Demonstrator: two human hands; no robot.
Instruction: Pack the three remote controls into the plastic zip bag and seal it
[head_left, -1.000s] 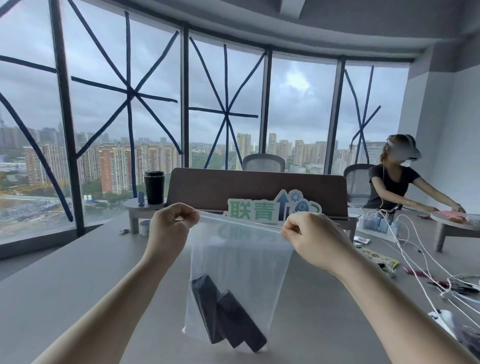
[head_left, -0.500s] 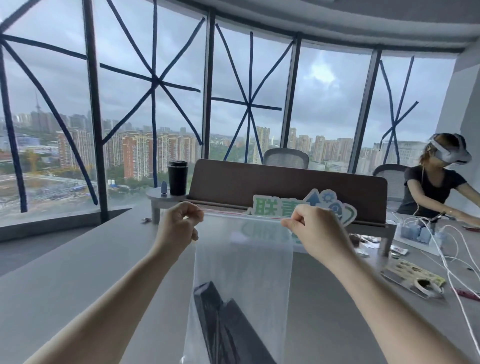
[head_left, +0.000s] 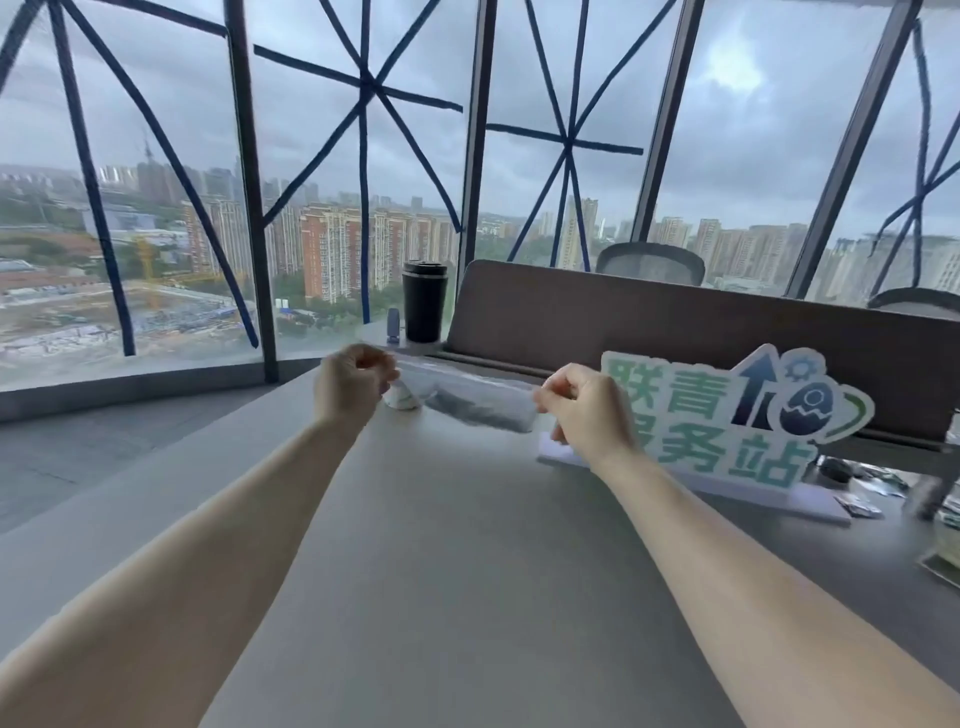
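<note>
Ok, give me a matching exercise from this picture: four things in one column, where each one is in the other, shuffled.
Things:
1. zip bag
2. black cup
3. green sign
4. office chair

Places:
A. behind the brown divider
B. stretched between the left hand and right hand
C. on the raised stand near the window
D. standing on the table, right of the hands

Pairs: 1-B, 2-C, 3-D, 4-A
</note>
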